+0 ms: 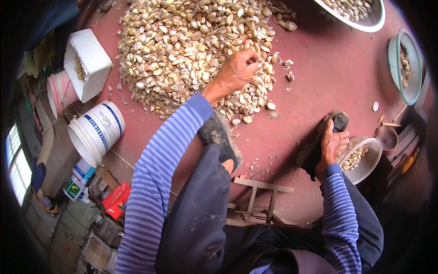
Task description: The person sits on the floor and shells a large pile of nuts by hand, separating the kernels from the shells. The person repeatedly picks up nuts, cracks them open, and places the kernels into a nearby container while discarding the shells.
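Observation:
A big heap of garlic cloves (178, 58) with papery skins lies on the red floor. Over its right side reaches my left hand (237, 70), fingers curled, thumb close to the index finger; whether a clove is between them is hidden. My right hand (333, 142) is down by my right shoe (338, 120), its thumb along the shoe and its fingers at the near edge of a woven plastic basket (368, 171). Some pale cloves (356, 158) lie inside that tilted basket. I cannot tell whether the right fingers grip its rim.
A metal basin (371, 25) of cloves and a green basin (393, 68) stand at right. On the left are a foam box (97, 73), a white bucket (106, 120) on its side and a red box (118, 200). My left shoe (219, 132) touches the heap; a wooden stool (263, 185) stands between my legs.

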{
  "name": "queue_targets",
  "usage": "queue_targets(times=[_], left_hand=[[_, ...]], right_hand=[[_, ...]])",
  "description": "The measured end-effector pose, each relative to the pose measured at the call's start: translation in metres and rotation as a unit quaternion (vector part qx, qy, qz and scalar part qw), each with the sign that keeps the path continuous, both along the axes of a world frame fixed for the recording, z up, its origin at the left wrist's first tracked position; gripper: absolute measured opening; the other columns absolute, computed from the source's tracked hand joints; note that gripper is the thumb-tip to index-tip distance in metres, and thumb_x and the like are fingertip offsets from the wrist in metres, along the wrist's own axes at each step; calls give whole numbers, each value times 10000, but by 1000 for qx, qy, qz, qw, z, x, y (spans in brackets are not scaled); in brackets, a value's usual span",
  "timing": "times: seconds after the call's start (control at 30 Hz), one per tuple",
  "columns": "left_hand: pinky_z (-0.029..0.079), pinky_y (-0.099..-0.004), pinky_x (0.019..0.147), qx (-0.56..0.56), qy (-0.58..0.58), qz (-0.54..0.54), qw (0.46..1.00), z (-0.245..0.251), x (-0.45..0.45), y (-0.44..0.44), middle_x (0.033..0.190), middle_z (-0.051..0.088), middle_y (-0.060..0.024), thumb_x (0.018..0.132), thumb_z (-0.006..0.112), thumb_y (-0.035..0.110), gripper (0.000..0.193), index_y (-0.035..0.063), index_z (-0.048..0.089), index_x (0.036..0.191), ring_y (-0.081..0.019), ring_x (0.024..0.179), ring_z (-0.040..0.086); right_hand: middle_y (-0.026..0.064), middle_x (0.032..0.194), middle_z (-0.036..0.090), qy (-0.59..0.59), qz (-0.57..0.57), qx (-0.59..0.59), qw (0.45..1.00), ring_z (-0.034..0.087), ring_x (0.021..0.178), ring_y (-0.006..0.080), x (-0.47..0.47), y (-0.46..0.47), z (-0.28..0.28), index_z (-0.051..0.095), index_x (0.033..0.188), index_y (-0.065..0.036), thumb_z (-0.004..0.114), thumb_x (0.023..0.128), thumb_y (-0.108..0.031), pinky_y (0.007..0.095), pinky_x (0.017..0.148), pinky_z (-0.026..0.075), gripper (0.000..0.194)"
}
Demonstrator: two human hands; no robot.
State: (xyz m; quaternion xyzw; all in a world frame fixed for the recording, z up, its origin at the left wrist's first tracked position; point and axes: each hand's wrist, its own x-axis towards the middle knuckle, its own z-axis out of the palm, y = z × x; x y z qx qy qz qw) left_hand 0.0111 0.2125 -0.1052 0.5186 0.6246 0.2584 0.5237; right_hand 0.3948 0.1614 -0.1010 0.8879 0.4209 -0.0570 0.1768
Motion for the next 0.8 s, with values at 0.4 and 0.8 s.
queue_targets(times=[0.4, 0.8], left_hand=[[599, -250, 613, -211, -408, 195, 866, -2, -20, -37, 895, 710, -87, 1024, 594, 143, 165, 2, 630, 1103, -103, 709, 677], [471, -244, 529, -74, 19, 171, 982, 32, -38, -82, 750, 656, -26, 916, 747, 287, 258, 41, 673, 890, -115, 629, 589]], right_hand=[[271, 1287, 530, 17, -6, 4, 1000, 518, 1224, 471, 3, -1, 0, 481, 1310, -15, 631, 821, -716, 563, 1021, 432, 868], [249, 1347, 501, 6, -12, -1, 1000, 485, 1275, 465, 11, -3, -8, 441, 1378, -55, 609, 809, -775, 605, 1014, 417, 933]])
